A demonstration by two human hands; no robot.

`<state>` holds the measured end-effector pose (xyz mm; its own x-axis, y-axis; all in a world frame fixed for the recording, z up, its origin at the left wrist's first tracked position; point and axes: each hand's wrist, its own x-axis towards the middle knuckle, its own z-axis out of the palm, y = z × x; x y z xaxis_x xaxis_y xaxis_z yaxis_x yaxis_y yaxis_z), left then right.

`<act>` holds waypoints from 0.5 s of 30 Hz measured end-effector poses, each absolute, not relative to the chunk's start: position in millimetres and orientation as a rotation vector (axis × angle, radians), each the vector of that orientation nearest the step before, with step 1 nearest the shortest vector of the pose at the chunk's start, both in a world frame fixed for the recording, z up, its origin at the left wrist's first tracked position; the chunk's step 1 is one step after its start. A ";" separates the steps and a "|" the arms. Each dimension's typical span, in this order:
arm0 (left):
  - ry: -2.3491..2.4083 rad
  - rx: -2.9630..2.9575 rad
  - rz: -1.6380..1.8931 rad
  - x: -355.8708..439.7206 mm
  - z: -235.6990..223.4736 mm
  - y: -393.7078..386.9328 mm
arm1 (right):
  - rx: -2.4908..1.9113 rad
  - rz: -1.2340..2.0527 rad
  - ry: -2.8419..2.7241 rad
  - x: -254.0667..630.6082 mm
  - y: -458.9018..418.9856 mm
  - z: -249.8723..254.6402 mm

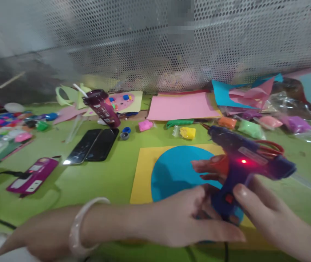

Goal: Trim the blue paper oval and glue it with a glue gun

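A dark blue hot glue gun (237, 171) with a lit red light is held up over the paper, its nozzle pointing up and left. My left hand (188, 216), with a pale bangle on its wrist, wraps round the lower handle. From the right, my right hand (261, 207) grips the same handle, thumb near the red switch and fingers by the orange trigger. Beneath them a blue paper circle (177, 171) lies on a yellow sheet (140, 178). The hands and glue gun hide part of the circle. A dark cord runs down from the handle.
A purple power strip (34, 176) with a black cable lies left, near two phones (102, 145). Behind stand a dark red cup (102, 109) with a straw and pink paper (182, 106). Bagged clay, including a yellow packet (187, 133), lines the back below a perforated metal panel (150, 43).
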<state>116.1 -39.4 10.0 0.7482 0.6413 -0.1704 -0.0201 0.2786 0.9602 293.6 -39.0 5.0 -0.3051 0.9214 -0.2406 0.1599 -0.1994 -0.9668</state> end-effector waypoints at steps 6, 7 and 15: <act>0.693 1.062 0.686 104.4 4.7 -55.8 | -1.165 1.806 -1.489 243.4 -38.3 29.5; 0.781 1.080 0.727 94.8 4.8 -58.3 | -1.118 1.754 -1.578 239.6 -35.1 28.8; 1.835 1.173 1.159 -76.0 62.4 -65.3 | -1.201 1.522 -2.308 273.8 -34.8 0.8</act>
